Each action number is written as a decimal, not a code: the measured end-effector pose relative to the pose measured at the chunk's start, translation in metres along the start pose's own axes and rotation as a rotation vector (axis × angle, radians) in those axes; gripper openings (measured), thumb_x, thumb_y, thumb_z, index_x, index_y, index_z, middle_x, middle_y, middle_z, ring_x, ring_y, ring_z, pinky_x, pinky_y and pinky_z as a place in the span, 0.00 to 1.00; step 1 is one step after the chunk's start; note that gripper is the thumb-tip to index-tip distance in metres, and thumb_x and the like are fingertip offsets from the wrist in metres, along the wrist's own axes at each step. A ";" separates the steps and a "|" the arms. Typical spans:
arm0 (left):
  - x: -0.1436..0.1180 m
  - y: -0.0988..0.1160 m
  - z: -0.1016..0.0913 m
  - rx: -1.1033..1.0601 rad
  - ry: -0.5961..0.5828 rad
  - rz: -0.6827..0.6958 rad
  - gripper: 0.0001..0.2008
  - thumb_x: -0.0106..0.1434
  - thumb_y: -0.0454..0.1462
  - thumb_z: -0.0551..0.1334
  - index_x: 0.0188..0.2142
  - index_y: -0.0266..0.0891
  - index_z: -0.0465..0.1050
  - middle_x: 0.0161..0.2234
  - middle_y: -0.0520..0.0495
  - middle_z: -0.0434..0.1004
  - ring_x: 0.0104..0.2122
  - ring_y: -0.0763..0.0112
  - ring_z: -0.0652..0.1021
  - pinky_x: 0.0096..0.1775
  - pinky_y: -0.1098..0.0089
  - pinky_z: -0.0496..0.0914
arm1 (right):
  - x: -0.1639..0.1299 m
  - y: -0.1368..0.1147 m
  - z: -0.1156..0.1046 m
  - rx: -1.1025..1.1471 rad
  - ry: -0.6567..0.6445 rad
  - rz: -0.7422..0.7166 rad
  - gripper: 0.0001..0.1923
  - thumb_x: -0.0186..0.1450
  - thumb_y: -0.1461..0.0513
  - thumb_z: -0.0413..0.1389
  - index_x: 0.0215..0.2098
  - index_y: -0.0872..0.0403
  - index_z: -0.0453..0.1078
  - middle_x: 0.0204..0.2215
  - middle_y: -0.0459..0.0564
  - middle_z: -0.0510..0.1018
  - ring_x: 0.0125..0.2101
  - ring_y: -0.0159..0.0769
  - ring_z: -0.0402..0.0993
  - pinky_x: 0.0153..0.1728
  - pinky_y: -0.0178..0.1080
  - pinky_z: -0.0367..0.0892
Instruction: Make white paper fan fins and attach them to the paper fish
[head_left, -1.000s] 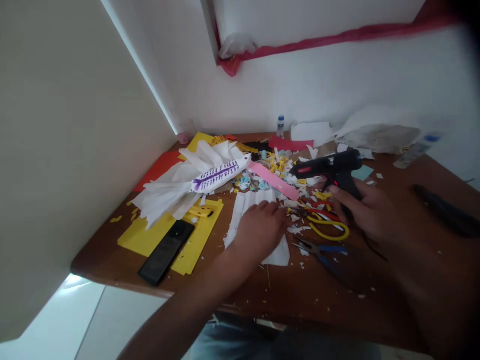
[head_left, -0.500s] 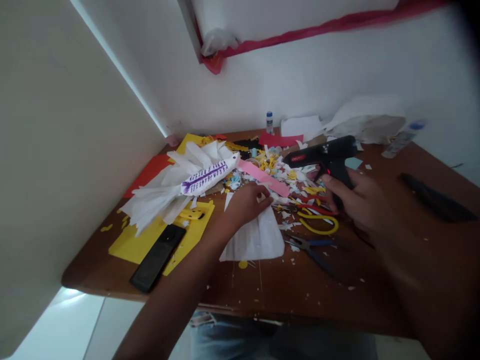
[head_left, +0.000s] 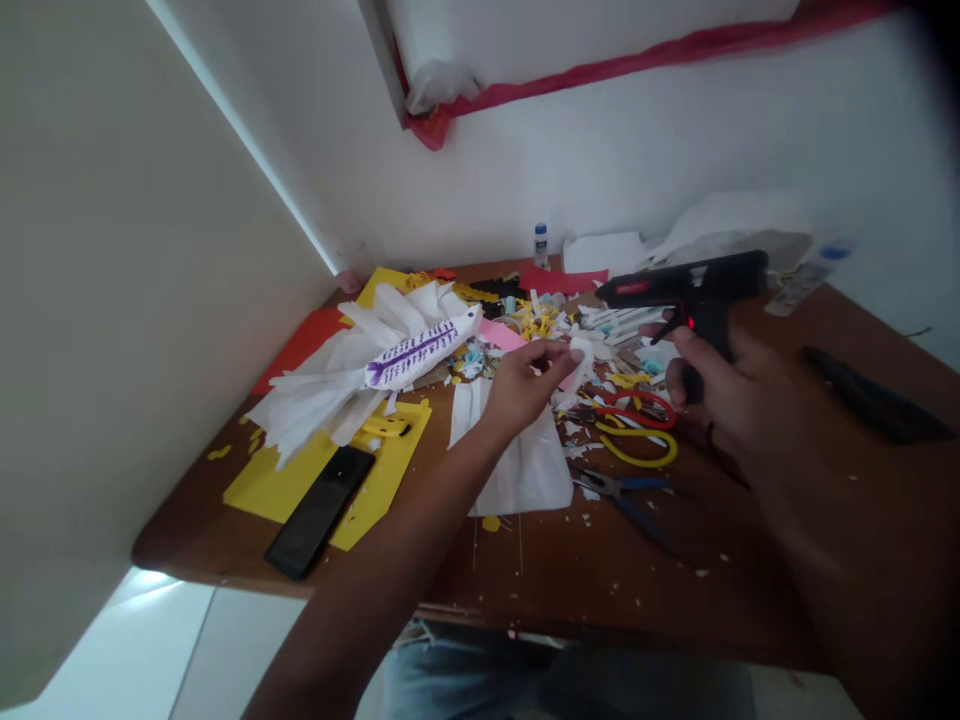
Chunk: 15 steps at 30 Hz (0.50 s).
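- The right hand [head_left: 724, 385] is wrapped tight round the handle of the glue gun [head_left: 686, 283], forefinger by the trigger; a red light glows on the gun's body, and its nozzle points left, toward the other hand.
- The left hand [head_left: 525, 385] pinches a small white scrap [head_left: 579, 358] between thumb and fingertips, lifted clear of the tabletop [head_left: 750, 540]. The scrap sits just below and left of the nozzle, not touching it.
- Step in hand, as I judge it: bringing gun and scrap together for a dab of glue. No glue shows on the scrap.
- The next move would call for closing the small gap between nozzle and scrap, holding the scrap steady, and keeping the pinching fingertips back from the hot tip. A light squeeze should do; the piece is small.
- Below the left grip lies a white sheet [head_left: 517, 460]; to its left, the white paper bird [head_left: 375, 365] with purple marks, on yellow paper [head_left: 375, 455] beside a phone [head_left: 319, 512].
- Below the right grip: scissors [head_left: 637, 425] with red and yellow handles, and pliers [head_left: 622, 492] nearer the person.
- Paper cuttings [head_left: 540, 322] litter the tabletop beyond both hands; a small bottle [head_left: 541, 245] stands by the wall.
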<state>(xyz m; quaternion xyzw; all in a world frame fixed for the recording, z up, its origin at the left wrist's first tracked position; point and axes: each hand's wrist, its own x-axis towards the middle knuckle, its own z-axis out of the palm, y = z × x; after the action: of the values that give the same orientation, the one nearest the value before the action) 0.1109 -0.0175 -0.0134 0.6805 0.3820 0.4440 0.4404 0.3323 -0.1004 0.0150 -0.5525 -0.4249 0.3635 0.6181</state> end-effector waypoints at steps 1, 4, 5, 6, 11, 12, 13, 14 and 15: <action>0.003 0.001 0.009 -0.047 0.013 0.020 0.19 0.67 0.53 0.72 0.39 0.39 0.83 0.34 0.48 0.83 0.32 0.71 0.76 0.37 0.70 0.70 | 0.001 0.000 0.000 0.023 0.028 -0.015 0.17 0.68 0.46 0.68 0.43 0.48 0.77 0.18 0.41 0.71 0.16 0.31 0.62 0.16 0.33 0.59; 0.009 0.006 0.028 -0.107 -0.032 0.033 0.19 0.72 0.52 0.67 0.47 0.39 0.83 0.39 0.45 0.86 0.36 0.68 0.81 0.42 0.68 0.74 | 0.003 0.001 0.001 0.047 0.077 -0.050 0.16 0.68 0.47 0.67 0.44 0.48 0.76 0.27 0.44 0.79 0.19 0.30 0.64 0.18 0.35 0.60; 0.010 0.009 0.030 -0.066 -0.095 0.036 0.20 0.75 0.51 0.64 0.53 0.39 0.82 0.42 0.44 0.87 0.38 0.66 0.83 0.44 0.67 0.75 | 0.003 0.001 0.000 0.040 0.082 -0.064 0.15 0.69 0.48 0.67 0.45 0.48 0.76 0.32 0.46 0.82 0.19 0.30 0.64 0.19 0.36 0.60; 0.009 0.013 0.029 0.022 -0.171 0.047 0.21 0.76 0.49 0.62 0.58 0.39 0.81 0.44 0.43 0.88 0.41 0.64 0.84 0.46 0.65 0.76 | 0.003 0.001 0.000 0.024 0.086 -0.084 0.14 0.71 0.49 0.65 0.46 0.48 0.76 0.39 0.48 0.84 0.19 0.29 0.64 0.20 0.37 0.59; -0.018 0.041 -0.007 0.793 -0.295 0.188 0.21 0.80 0.39 0.55 0.66 0.42 0.76 0.50 0.40 0.87 0.50 0.55 0.84 0.55 0.56 0.74 | -0.003 -0.007 0.000 -0.111 0.079 -0.095 0.17 0.73 0.47 0.63 0.52 0.49 0.76 0.31 0.47 0.81 0.20 0.33 0.65 0.22 0.40 0.60; -0.031 0.045 -0.017 0.850 -0.258 0.188 0.19 0.80 0.39 0.56 0.64 0.43 0.78 0.51 0.41 0.87 0.49 0.56 0.84 0.55 0.56 0.73 | -0.005 -0.009 0.000 -0.143 0.054 -0.069 0.18 0.73 0.46 0.62 0.52 0.49 0.77 0.25 0.45 0.77 0.20 0.34 0.65 0.22 0.39 0.60; -0.046 0.048 -0.027 0.870 -0.226 0.174 0.17 0.80 0.40 0.57 0.61 0.43 0.79 0.52 0.42 0.87 0.50 0.57 0.83 0.55 0.57 0.73 | -0.007 -0.011 0.000 -0.177 0.024 -0.048 0.19 0.74 0.46 0.61 0.51 0.50 0.77 0.21 0.43 0.74 0.20 0.34 0.65 0.22 0.39 0.60; -0.063 0.048 -0.036 0.883 -0.198 0.163 0.16 0.80 0.40 0.57 0.59 0.42 0.80 0.51 0.43 0.87 0.49 0.58 0.84 0.53 0.58 0.73 | -0.010 -0.012 0.001 -0.212 -0.002 -0.039 0.18 0.74 0.45 0.60 0.49 0.49 0.77 0.19 0.42 0.72 0.19 0.34 0.65 0.22 0.39 0.60; -0.083 0.047 -0.043 0.906 -0.161 0.148 0.14 0.80 0.40 0.58 0.56 0.43 0.81 0.48 0.43 0.87 0.47 0.58 0.83 0.51 0.58 0.73 | -0.012 -0.013 0.002 -0.245 -0.028 -0.041 0.18 0.75 0.45 0.60 0.47 0.49 0.77 0.18 0.42 0.71 0.19 0.34 0.65 0.23 0.38 0.60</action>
<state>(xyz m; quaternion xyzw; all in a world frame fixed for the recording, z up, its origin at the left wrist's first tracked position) 0.0506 -0.0973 0.0182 0.8621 0.4522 0.2085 0.0942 0.3256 -0.1125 0.0267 -0.6102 -0.4857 0.3037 0.5473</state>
